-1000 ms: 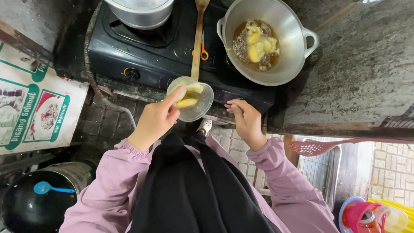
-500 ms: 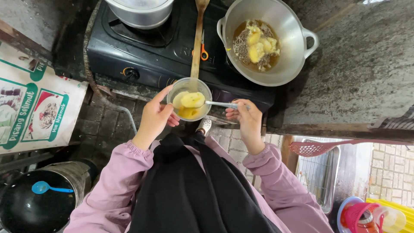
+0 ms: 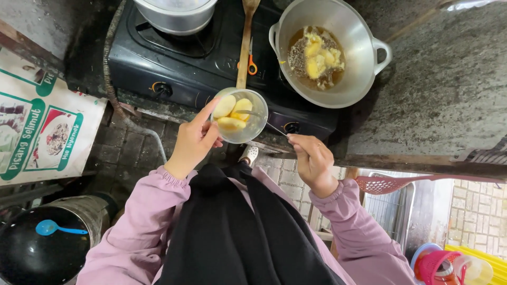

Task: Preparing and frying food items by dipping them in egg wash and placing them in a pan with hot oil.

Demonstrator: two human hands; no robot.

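Note:
My left hand (image 3: 194,140) holds a small clear bowl (image 3: 254,129) with pale yellow battered pieces (image 3: 232,111) in it, just in front of the black gas stove (image 3: 200,58). My right hand (image 3: 312,161) grips a thin metal utensil (image 3: 266,124) whose tip reaches into the bowl. On the right burner stands a metal pot (image 3: 359,58) of hot oil with several yellow pieces frying (image 3: 317,55). A wooden spatula (image 3: 244,45) lies on the stove between the burners.
A second metal pot (image 3: 177,16) sits on the left burner. A grey stone counter (image 3: 438,95) lies to the right. A red slotted skimmer (image 3: 383,184) hangs below it. A black wok with a blue spoon (image 3: 50,228) stands lower left.
The bowl has tipped level and shifted slightly right. My right hand, empty a second ago, now holds the metal utensil and has brought its tip into the bowl.

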